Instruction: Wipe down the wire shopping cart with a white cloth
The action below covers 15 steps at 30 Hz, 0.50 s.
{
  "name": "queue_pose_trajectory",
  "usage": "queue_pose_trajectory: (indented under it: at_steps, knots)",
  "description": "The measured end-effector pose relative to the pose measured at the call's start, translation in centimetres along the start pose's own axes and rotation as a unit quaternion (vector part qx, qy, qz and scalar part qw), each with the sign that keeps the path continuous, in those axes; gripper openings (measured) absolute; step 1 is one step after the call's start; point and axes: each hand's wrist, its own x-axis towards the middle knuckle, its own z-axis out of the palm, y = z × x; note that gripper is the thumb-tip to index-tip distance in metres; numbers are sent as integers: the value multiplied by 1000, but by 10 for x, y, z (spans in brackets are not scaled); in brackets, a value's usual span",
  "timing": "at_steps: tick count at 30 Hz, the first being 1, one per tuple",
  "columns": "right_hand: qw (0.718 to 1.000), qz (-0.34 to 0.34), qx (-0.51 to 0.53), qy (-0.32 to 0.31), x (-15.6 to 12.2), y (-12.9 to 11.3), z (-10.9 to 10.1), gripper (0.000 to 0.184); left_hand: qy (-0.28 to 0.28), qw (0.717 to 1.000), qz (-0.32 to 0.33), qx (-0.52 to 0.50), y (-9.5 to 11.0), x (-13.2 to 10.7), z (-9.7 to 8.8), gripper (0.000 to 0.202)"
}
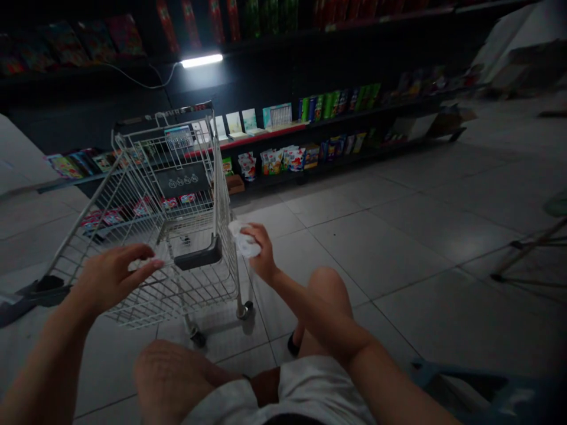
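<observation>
A grey wire shopping cart (225, 236) stands in front of my knees. My right hand (264, 254) is closed around a crumpled white tissue or cloth (245, 243), beside the cart's right-hand corner. Whether the white wad touches the wire there, I cannot tell. My left hand (110, 277) is raised over the near wire side, fingers bent and thumb apart, with nothing visible between them. Between my hands, a dark plastic corner piece (198, 255) is fixed on the cart. A dark panel with round printed marks (183, 183) sits farther up the frame.
Behind the cart runs a dark store shelf (345, 116) with snack bags (283, 159), cans (330, 105) and boxes (277, 115). A lit tube lamp (202, 61) hangs above. Thin metal legs (527, 260) stand at right; a bluish stool-like object (478, 381) is at lower right. The floor (398, 236) is tiled.
</observation>
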Motion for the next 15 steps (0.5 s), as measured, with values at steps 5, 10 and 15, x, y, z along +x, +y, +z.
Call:
queue_pose_trajectory:
  at_steps: [5,10,15]
  knots:
    - [961,-196,88,-172,92,-10,27,14,21,992,100,67,79,8,9,61]
    - [958,-130,25,-254,157,30,58,10,153,974,118,118,85,14,31,56]
    - [903,-176,129,-369,139,-5,56,14,280,926,217,129,59,11,40,44]
